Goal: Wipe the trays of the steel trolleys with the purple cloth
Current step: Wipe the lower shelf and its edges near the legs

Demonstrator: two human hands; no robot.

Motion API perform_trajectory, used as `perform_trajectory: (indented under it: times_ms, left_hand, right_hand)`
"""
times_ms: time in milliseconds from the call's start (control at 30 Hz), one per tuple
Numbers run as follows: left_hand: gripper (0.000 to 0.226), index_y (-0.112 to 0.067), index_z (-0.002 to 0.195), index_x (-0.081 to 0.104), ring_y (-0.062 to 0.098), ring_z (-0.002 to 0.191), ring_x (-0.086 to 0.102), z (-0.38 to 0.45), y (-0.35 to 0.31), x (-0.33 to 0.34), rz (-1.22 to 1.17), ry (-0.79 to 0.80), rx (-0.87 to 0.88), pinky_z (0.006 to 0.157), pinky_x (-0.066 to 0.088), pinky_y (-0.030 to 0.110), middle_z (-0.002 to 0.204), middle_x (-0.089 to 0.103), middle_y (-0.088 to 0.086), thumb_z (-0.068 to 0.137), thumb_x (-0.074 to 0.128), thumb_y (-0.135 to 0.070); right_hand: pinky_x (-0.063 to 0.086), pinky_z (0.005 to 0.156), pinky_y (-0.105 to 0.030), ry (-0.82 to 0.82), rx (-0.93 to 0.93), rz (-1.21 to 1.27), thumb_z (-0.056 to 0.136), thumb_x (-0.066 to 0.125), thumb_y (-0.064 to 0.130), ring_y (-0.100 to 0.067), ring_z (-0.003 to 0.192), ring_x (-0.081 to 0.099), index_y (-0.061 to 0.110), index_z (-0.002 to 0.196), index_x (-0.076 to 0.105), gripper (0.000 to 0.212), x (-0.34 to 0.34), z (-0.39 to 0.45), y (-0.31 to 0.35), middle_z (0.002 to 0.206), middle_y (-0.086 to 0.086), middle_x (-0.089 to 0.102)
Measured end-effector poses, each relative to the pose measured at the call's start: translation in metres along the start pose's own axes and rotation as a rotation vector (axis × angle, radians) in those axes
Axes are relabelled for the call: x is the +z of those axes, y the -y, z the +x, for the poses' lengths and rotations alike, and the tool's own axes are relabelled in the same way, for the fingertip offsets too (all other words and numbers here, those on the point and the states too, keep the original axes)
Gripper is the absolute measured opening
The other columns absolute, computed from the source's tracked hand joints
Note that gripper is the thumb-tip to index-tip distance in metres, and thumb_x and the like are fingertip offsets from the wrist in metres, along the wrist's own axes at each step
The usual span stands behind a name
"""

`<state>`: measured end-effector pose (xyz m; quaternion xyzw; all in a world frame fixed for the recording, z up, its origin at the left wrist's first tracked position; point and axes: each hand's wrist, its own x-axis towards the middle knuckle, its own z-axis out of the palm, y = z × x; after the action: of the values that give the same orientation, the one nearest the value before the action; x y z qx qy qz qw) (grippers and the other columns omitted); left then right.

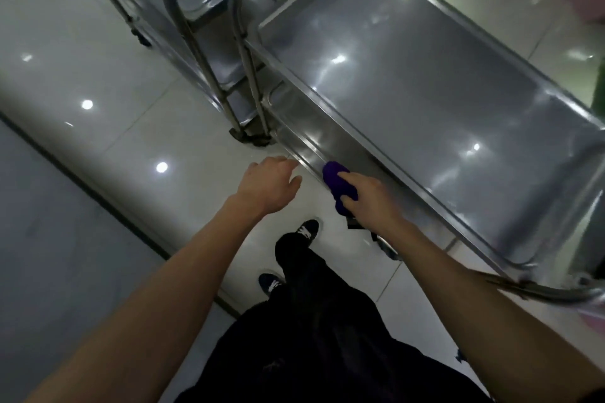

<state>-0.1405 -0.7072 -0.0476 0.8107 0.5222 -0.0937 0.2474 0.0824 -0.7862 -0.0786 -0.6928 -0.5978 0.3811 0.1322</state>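
A steel trolley fills the right half of the view, its wide top tray (425, 82) shiny and bare. Below its near rim shows a strip of a lower tray (314, 131). My right hand (366, 198) grips a bunched purple cloth (335, 178) and holds it against the near edge of that lower tray. My left hand (271, 181) hovers just left of the tray's rail with fingers loosely curled, holding nothing. A second steel trolley (209, 10) stands behind the first at the upper middle.
Pale glossy floor tiles (98, 75) spread to the left, with a dark strip along the lower left. My legs and dark shoes (307, 229) stand close to the trolley. A trolley castor (252, 137) sits by the near corner post.
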Motion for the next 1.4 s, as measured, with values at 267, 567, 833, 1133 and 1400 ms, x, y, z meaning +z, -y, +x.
perform_trajectory:
  times_ms: [267,567,833,1133,1400]
  left_hand:
    - [0.050,-0.022,0.149,0.045,0.027,0.131,0.050,0.062,0.035,-0.008,0.122,0.202,0.056,0.108,0.041,0.047,0.147,0.052,0.005,0.103,0.043,-0.042]
    - [0.048,-0.021,0.146,0.048,0.028,0.130,0.052,0.108,0.064,-0.015,0.151,0.290,0.151,0.106,0.042,0.047,0.143,0.055,0.006,0.102,0.045,-0.041]
    - [0.049,-0.022,0.147,0.047,0.026,0.132,0.048,0.134,0.120,-0.036,0.172,0.336,0.281,0.108,0.041,0.045,0.144,0.053,0.006,0.102,0.045,-0.041]
    - [0.048,-0.022,0.146,0.049,0.029,0.133,0.048,0.160,0.174,-0.072,0.179,0.325,0.427,0.105,0.044,0.045,0.147,0.051,0.008,0.101,0.047,-0.039]
    - [0.048,-0.019,0.145,0.050,0.028,0.131,0.050,0.201,0.195,-0.037,0.181,0.309,0.439,0.105,0.044,0.045,0.146,0.052,0.007,0.101,0.047,-0.038]
  right_hand:
    - [0.046,0.103,-0.034,-0.015,0.172,0.081,0.094,0.063,0.012,-0.024,0.123,0.054,0.015,0.143,0.050,0.051,0.032,0.054,-0.012,0.139,-0.006,0.055]
    - [0.051,0.080,-0.034,-0.073,0.304,0.136,0.087,0.061,0.004,-0.027,0.097,0.062,0.005,0.122,0.063,0.035,0.058,0.057,-0.004,0.107,-0.011,0.067]
    - [0.050,0.086,-0.035,-0.183,0.446,0.092,0.087,0.064,0.005,-0.029,0.103,0.063,0.009,0.132,0.061,0.045,0.085,0.054,0.047,0.116,-0.012,0.068]
    - [0.048,0.093,-0.032,-0.274,0.574,0.113,0.090,0.064,0.013,-0.028,0.110,0.061,0.015,0.141,0.054,0.053,0.117,0.092,0.116,0.127,-0.011,0.064]
    - [0.039,0.087,-0.020,-0.305,0.561,0.186,0.091,0.063,0.011,-0.025,0.111,0.060,0.017,0.141,0.053,0.052,0.150,0.154,0.086,0.128,-0.010,0.064]
